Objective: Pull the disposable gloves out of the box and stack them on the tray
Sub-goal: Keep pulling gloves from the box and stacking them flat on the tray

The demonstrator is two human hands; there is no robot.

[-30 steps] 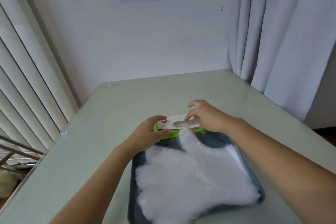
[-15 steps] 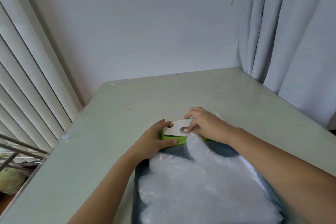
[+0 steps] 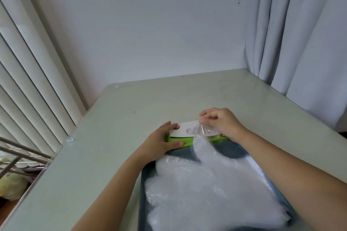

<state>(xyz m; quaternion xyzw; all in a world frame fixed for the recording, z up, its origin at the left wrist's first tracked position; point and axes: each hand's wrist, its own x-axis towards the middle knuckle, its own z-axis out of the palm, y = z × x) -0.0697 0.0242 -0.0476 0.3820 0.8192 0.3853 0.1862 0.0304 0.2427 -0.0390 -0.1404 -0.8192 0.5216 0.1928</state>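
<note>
Glove [image 3: 201, 143], pinched by the right hand [image 3: 222, 124], should come out slowly and flat toward the tray [image 3: 231, 150] while the left hand [image 3: 159, 142] grips the box [image 3: 183, 129] steady.

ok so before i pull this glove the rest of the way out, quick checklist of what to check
1. Left hand grips the box at its left end: ok.
2. Right hand pinches the glove above the box top: ok.
3. Glove fully out of the slot: cannot tell, the film is see-through.
4. Only one glove in the pinch: cannot tell.
5. Stack of gloves lies on the tray: ok.
6. Box sits on the table against the tray's far edge: ok.
</note>
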